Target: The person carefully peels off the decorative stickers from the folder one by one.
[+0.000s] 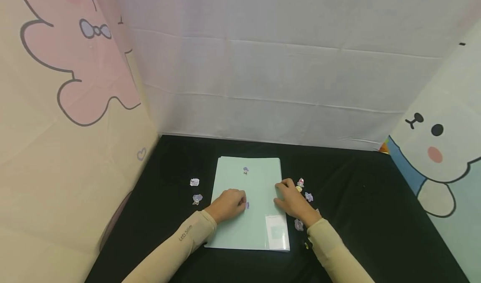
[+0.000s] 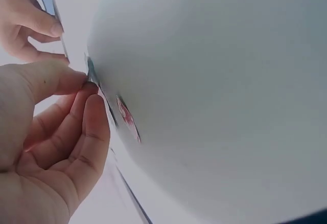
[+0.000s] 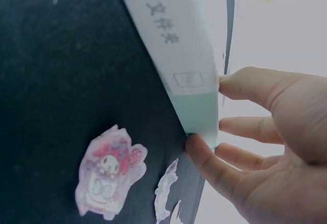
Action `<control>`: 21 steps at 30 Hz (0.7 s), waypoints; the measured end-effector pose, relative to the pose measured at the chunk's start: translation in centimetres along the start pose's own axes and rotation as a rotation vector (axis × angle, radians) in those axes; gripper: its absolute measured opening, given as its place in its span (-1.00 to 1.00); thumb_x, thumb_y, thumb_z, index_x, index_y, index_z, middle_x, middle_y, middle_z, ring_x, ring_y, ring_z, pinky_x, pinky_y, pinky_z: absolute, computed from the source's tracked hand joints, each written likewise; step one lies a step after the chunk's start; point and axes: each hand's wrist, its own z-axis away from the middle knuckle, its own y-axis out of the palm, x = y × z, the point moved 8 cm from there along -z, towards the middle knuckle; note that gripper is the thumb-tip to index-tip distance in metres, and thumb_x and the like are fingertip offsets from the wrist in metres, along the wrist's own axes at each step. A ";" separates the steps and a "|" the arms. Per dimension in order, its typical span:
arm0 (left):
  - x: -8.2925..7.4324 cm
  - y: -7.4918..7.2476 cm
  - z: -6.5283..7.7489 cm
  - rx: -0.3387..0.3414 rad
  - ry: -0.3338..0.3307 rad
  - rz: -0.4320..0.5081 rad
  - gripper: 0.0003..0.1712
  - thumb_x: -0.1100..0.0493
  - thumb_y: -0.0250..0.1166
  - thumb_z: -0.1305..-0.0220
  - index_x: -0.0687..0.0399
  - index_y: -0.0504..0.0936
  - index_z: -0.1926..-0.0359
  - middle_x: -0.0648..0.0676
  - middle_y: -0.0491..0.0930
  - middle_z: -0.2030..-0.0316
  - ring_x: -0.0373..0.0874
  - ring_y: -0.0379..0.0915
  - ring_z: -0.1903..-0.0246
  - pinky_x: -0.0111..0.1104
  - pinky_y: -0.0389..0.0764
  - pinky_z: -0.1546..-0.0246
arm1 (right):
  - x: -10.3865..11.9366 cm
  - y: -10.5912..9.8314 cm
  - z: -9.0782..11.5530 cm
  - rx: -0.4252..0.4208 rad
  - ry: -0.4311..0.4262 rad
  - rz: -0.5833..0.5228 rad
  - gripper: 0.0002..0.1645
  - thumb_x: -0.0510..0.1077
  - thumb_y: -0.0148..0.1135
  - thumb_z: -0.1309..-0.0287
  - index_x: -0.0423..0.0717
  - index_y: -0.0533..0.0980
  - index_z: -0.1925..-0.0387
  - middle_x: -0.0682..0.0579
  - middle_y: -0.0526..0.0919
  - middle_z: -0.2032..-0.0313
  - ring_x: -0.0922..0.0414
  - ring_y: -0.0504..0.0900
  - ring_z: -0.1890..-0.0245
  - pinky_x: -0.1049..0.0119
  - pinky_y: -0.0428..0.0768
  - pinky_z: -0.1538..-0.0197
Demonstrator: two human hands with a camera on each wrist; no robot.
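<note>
A pale green file folder (image 1: pixel 259 191) lies flat on the black cloth. My left hand (image 1: pixel 227 203) is over its middle and pinches a small purple sticker (image 1: pixel 247 205) at the folder's surface. In the left wrist view the sticker (image 2: pixel 91 70) shows between thumb and forefinger, seen nearly edge-on. Another small sticker (image 1: pixel 246 170) lies on the folder's upper part. My right hand (image 1: pixel 294 201) touches the folder's right edge. Its fairly straight fingers and thumb rest along the spine (image 3: pixel 191 111) in the right wrist view.
Two stickers, one pale (image 1: pixel 194 182) and one purple (image 1: pixel 197 199), lie left of the folder. Several more, including a red-and-white character sticker (image 3: pixel 110 173), lie right of it, near my right forearm. A white cloth wall (image 1: pixel 263 78) stands behind the table, with printed cloth at both sides.
</note>
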 end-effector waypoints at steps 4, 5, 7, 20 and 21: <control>0.8 -0.6 0.6 -0.019 -0.076 0.050 -0.89 0.26 0.34 -0.25 0.01 0.61 0.42 -0.17 0.48 0.56 -0.28 0.36 0.53 -0.41 0.45 0.47 | 0.0 0.0 0.0 0.004 0.005 0.001 -0.42 -0.21 0.38 -0.23 -0.36 0.44 -0.21 -0.31 0.34 -0.17 -0.12 0.55 0.03 -0.05 0.56 -0.08; 1.2 -0.8 0.9 -0.022 -0.100 0.055 -0.88 0.26 0.33 -0.25 -0.01 0.61 0.41 -0.18 0.47 0.56 -0.28 0.36 0.52 -0.41 0.45 0.47 | 0.0 0.0 0.0 0.005 0.005 0.000 -0.42 -0.21 0.38 -0.23 -0.36 0.44 -0.21 -0.31 0.34 -0.17 -0.12 0.55 0.03 -0.05 0.56 -0.08; 2.2 -1.2 1.8 -0.026 -0.148 0.057 -0.87 0.25 0.34 -0.26 -0.03 0.60 0.41 -0.20 0.45 0.56 -0.29 0.36 0.52 -0.42 0.45 0.48 | 0.0 0.1 0.0 0.007 0.005 0.001 -0.42 -0.21 0.38 -0.23 -0.36 0.44 -0.21 -0.31 0.34 -0.17 -0.12 0.55 0.02 -0.05 0.56 -0.08; 9.6 -5.2 10.5 -0.105 -0.402 0.037 -0.87 0.29 0.37 -0.26 0.01 0.59 0.36 -0.13 0.43 0.51 -0.27 0.34 0.54 -0.39 0.45 0.51 | -0.1 0.1 -0.1 0.009 0.000 0.008 -0.42 -0.20 0.37 -0.24 -0.37 0.43 -0.22 -0.34 0.33 -0.18 -0.13 0.56 0.02 -0.04 0.57 -0.06; 9.8 -5.5 10.9 -0.110 -0.412 0.031 -0.87 0.29 0.37 -0.25 0.01 0.59 0.36 -0.13 0.44 0.50 -0.27 0.35 0.54 -0.39 0.45 0.51 | -0.1 0.1 -0.1 0.009 0.003 0.007 -0.41 -0.20 0.37 -0.24 -0.37 0.43 -0.22 -0.34 0.32 -0.19 -0.13 0.56 0.02 -0.04 0.57 -0.07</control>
